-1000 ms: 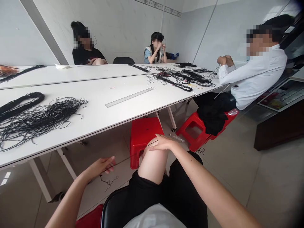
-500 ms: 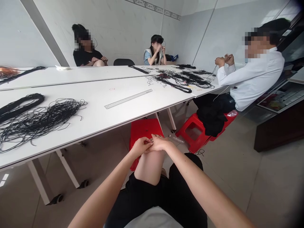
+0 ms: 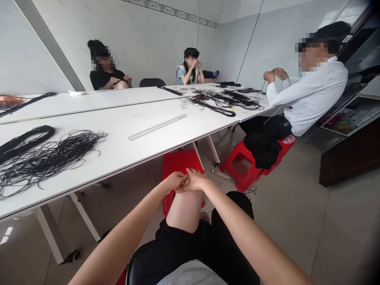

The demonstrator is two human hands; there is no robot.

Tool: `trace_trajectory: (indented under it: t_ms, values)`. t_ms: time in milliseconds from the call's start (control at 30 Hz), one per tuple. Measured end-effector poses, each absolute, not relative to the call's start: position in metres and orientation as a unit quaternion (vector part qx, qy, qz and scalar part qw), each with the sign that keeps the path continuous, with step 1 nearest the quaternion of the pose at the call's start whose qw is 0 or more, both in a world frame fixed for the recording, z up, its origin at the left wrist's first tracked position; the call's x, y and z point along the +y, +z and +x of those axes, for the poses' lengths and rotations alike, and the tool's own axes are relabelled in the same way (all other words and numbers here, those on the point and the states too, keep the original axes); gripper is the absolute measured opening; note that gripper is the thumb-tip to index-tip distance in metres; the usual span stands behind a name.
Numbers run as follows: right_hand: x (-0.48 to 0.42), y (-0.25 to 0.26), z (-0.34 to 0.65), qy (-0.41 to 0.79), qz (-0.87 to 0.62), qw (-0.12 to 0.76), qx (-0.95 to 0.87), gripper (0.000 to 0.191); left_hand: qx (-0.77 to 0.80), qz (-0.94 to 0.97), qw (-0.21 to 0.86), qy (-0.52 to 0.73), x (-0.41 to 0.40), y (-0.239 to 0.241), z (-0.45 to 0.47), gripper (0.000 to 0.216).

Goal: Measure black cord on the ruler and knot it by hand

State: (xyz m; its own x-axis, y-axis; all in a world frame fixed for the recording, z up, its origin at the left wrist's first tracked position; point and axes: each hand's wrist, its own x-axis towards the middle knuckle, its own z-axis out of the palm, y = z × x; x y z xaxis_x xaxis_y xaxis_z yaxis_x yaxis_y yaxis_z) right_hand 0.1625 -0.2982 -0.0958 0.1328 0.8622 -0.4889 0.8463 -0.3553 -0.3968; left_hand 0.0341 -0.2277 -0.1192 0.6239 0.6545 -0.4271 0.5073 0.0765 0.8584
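My left hand (image 3: 175, 181) and my right hand (image 3: 194, 181) meet on top of my raised bare knee (image 3: 185, 200), fingertips touching. Both are pinched together; what they hold is too thin to make out. On the white table (image 3: 142, 134) to my left lies a loose heap of black cords (image 3: 44, 156) beside a tighter black bundle (image 3: 23, 136). A metal ruler (image 3: 157, 126) lies near the table's middle.
Three other people sit around the tables, one in a white shirt (image 3: 308, 95) at the right on a red stool (image 3: 252, 158). Another red stool (image 3: 178, 164) stands under the table. More black cords (image 3: 225, 101) are spread at the far end.
My left hand came in from the lower left, where it pulled a thin cord, and joined my right hand on the knee. The view tilted slightly.
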Motion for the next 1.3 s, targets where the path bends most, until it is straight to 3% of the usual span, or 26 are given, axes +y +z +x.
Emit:
trace_trajectory:
  t_ms: [333,533,667,767,1000,1300]
  values:
    - [-0.298,-0.112,0.162,0.313,-0.754,0.047,-0.576,0.124,0.465,0.586,0.656,0.101,-0.230,-0.116,0.034,0.031]
    - [-0.312,-0.118,0.162,0.295,-0.724,0.160,-0.602,0.119,0.455,0.552,0.686,0.133,-0.242,-0.118,0.035,0.039]
    - [-0.349,-0.146,0.168,0.272,-0.716,0.308,-0.564,0.097,0.454,0.569,0.670,0.144,-0.252,-0.113,0.033,0.032]
    - [-0.384,-0.168,0.164,0.222,-0.762,0.356,-0.494,0.077,0.456,0.590,0.650,0.149,-0.263,-0.110,0.028,0.028]
    - [-0.410,-0.158,0.110,0.013,-0.760,0.273,-0.590,0.071,0.467,0.619,0.614,0.149,-0.282,-0.111,0.016,0.028]
    - [-0.390,-0.167,0.109,-0.001,-0.747,0.203,-0.633,0.082,0.473,0.623,0.604,0.152,-0.280,-0.118,0.009,0.028]
